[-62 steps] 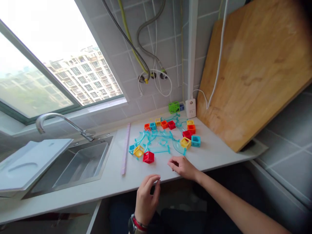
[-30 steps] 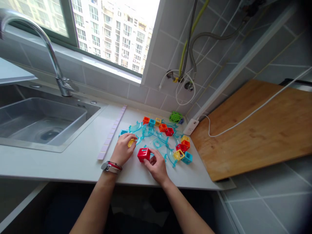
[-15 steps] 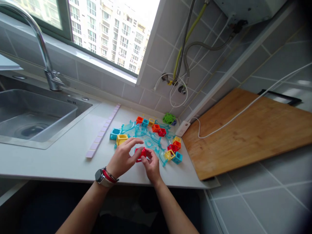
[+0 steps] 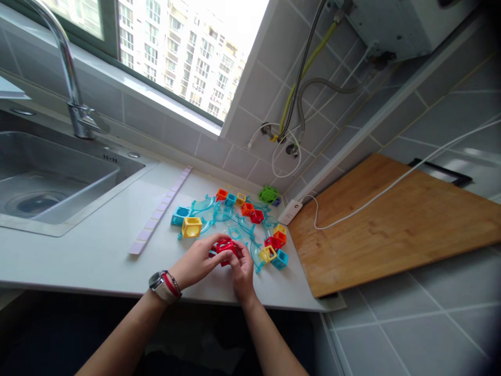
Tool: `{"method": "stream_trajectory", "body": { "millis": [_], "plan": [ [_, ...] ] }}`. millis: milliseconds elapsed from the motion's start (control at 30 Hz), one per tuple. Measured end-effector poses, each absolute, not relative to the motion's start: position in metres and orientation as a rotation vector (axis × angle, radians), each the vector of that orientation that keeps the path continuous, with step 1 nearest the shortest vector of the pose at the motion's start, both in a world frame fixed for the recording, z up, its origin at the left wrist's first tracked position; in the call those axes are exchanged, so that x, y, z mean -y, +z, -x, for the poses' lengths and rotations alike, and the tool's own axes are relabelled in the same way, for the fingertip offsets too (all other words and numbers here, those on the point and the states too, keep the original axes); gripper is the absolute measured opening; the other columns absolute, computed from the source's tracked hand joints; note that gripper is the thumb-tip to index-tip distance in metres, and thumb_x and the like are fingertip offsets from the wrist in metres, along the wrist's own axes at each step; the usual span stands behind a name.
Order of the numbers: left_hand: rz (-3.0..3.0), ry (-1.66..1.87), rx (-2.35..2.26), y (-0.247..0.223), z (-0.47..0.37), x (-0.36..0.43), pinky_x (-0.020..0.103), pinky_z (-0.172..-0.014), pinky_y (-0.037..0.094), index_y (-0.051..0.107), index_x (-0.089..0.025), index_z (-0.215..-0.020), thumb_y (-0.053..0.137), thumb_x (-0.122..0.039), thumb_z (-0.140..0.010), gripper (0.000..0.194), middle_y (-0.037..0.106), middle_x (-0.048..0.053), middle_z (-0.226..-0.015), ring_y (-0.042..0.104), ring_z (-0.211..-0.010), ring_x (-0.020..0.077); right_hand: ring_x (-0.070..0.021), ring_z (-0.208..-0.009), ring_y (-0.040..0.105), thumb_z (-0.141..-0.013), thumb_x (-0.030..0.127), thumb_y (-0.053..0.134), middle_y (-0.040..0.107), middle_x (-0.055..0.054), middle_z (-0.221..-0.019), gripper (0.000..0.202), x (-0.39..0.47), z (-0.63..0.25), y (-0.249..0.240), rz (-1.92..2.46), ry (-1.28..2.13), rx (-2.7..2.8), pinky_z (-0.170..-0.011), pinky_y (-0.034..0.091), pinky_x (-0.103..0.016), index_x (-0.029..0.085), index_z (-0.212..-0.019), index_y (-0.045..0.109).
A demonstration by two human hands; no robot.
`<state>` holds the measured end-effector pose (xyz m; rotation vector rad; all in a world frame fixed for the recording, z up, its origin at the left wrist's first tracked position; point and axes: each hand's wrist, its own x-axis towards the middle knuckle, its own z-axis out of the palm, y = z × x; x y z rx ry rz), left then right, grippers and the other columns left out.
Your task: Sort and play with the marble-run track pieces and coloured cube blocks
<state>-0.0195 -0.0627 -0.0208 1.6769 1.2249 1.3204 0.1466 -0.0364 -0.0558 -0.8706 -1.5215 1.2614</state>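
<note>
A: How do the hands stand?
B: Both are on one thing; the left hand (image 4: 201,256) has its fingers over the top of the red cube (image 4: 226,247) and its thumb across the near side; the right hand (image 4: 243,269) grips it from the right, fingers bent narrowly round it.

A: What has just changed?
B: Half a second ago the left hand was spread loosely above it, with only the right gripping; now the left has closed in too; for the work in hand, I'd judge the red cube better steadied.

A: Which way does it point?
B: It has no long axis that I can see; a cut-out side seems to face upward and toward the person; fingers hide too much to tell its tilt, or whether it touches the tabletop (image 4: 102,256).

A: And around the hands?
B: Just beyond the left, the yellow cube (image 4: 191,227), then the blue cube (image 4: 180,215); beyond both, clear tracks (image 4: 203,204) and a cube row (image 4: 247,209); right of the right, a cube cluster (image 4: 273,242); farther left, the strip (image 4: 161,210).
</note>
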Motion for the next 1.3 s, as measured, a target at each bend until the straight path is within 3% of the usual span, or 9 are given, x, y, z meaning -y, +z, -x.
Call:
{"method": "stream_trajectory", "body": {
  "millis": [233,367,467,633,800,967,1300],
  "plan": [
    [-1.460,1.325,-0.952,-0.030,0.018,0.056,0.037,-0.080,0.065,0.061,-0.021,-0.133,0.079,-0.033,-0.078,0.059,0.069,0.009,-0.111,0.072,-0.101,0.0240,-0.0235,-0.107,0.067,-0.088,0.041,0.071,0.058,-0.009,-0.137,0.047,0.025,-0.211,-0.004,0.886,1.079,2.121,-0.086,0.059,-0.037,0.028,-0.132,0.063],
    [-1.393,1.370,-0.925,-0.037,0.004,0.051,0.037,-0.083,0.064,0.057,-0.021,-0.139,0.075,-0.022,-0.077,0.064,0.065,0.012,-0.122,0.070,-0.105,0.0237,-0.0204,-0.094,0.069,-0.093,0.038,0.065,0.069,-0.009,-0.116,0.037,-0.011,-0.262,0.035,1.085,0.751,2.335,-0.081,0.058,-0.033,0.023,-0.127,0.067],
    [-1.445,1.397,-0.952,-0.040,-0.008,0.051,0.034,-0.079,0.064,0.062,-0.020,-0.134,0.068,-0.018,-0.079,0.055,0.063,0.012,-0.125,0.068,-0.106,0.0233,-0.0208,-0.094,0.070,-0.094,0.037,0.061,0.070,-0.012,-0.119,0.035,-0.045,-0.293,0.044,1.301,0.491,2.414,-0.085,0.058,-0.035,0.018,-0.123,0.069],
    [-1.586,1.399,-0.986,-0.040,-0.023,0.055,0.028,-0.074,0.062,0.066,-0.022,-0.125,0.065,-0.017,-0.079,0.046,0.065,0.010,-0.121,0.067,-0.105,0.0225,-0.0215,-0.093,0.071,-0.087,0.023,0.066,0.072,-0.013,-0.118,0.034,-0.085,-0.311,0.036,1.386,0.391,2.561,-0.090,0.057,-0.037,0.017,-0.120,0.071],
    [-1.560,1.379,-1.002,-0.041,-0.025,0.055,0.030,-0.078,0.061,0.063,-0.022,-0.125,0.063,-0.013,-0.076,0.050,0.069,0.009,-0.123,0.070,-0.104,0.0221,-0.0285,-0.115,0.066,-0.075,0.011,0.072,0.072,-0.011,-0.123,0.047,-0.107,-0.309,0.028,1.411,0.299,2.713,-0.107,0.047,-0.044,0.021,-0.121,0.072],
    [-1.524,1.334,-1.004,-0.044,-0.024,0.053,0.030,-0.080,0.060,0.062,-0.023,-0.129,0.065,-0.017,-0.077,0.053,0.071,0.008,-0.123,0.071,-0.104,0.0221,-0.0279,-0.109,0.068,-0.071,0.013,0.077,0.074,-0.008,-0.118,0.053,-0.119,-0.310,0.025,1.409,0.325,2.831,-0.101,0.050,-0.039,0.023,-0.122,0.072],
    [-1.544,1.305,-1.058,-0.047,-0.026,0.052,0.029,-0.079,0.060,0.061,-0.020,-0.131,0.067,-0.021,-0.079,0.053,0.069,0.009,-0.127,0.069,-0.108,0.0241,-0.0258,-0.099,0.063,-0.074,0.023,0.078,0.062,-0.010,-0.110,0.046,-0.118,-0.319,-0.007,1.473,0.221,2.726,-0.093,0.052,-0.040,0.018,-0.119,0.071]
  ]
}}
